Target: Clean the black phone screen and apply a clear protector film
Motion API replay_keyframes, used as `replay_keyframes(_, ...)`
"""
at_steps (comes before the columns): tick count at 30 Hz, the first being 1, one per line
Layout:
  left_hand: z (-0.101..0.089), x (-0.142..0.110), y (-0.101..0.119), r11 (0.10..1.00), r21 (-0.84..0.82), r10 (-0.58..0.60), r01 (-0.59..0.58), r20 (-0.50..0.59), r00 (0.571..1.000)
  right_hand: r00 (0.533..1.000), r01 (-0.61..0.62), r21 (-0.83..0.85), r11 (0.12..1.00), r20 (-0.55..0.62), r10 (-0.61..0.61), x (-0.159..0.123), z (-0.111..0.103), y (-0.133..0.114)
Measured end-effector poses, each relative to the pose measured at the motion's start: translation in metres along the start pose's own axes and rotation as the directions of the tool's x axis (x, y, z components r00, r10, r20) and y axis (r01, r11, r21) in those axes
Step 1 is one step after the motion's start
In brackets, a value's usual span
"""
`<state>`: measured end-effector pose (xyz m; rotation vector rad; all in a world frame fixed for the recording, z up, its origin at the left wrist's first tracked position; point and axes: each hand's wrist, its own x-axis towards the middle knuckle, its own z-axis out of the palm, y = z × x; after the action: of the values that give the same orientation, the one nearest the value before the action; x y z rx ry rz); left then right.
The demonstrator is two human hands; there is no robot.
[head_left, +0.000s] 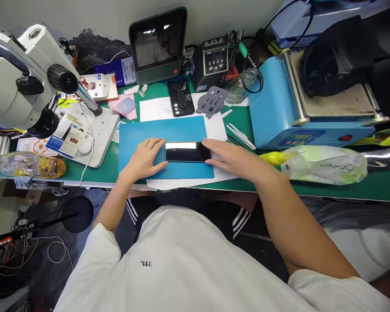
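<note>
Nearest, the white paper (178, 183) comes about to the near edge of the green surface (331, 190), with the blue mat (139, 132) over it; a forearm dragging there could shift both and carry the phone (187, 155) along. On the glossy phone itself, pushing from one end alone might make it skid or turn, and grit under a sliding fingertip could scratch it. Just beyond the right hand (225, 155), a wide sweep could scatter the slim white tools (242, 135). Farther off, a tug on the black cord (262, 83) could tip the glass jar (237, 93) beside it.

The phone lies flat on the mat, lengthwise from left to right, between the two hands. The left hand (146, 157) is spread, thumb and fingers parted, just at the phone's left end. The right hand overlaps its right end, fingers at the far corner, thumb toward the near one; whether it grips or merely rests, I cannot tell.
</note>
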<state>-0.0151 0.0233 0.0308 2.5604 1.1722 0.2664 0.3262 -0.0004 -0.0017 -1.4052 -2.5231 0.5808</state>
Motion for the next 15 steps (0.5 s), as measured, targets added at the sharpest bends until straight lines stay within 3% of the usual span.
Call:
replay_keyframes(6, 0.012, 0.028, -0.009, 0.988, -0.047, 0.153, -0.148, 0.127, 0.98, 0.999, 0.001, -0.027, 1.0, 0.042, 0.0, 0.002, -0.004, -0.002)
replay_keyframes(15, 0.026, 0.035, -0.014, 0.981, -0.133, 0.146, -0.14, 0.036, 0.989, 0.997, 0.023, -0.061, 0.998, 0.082, -0.018, 0.002, -0.008, -0.001)
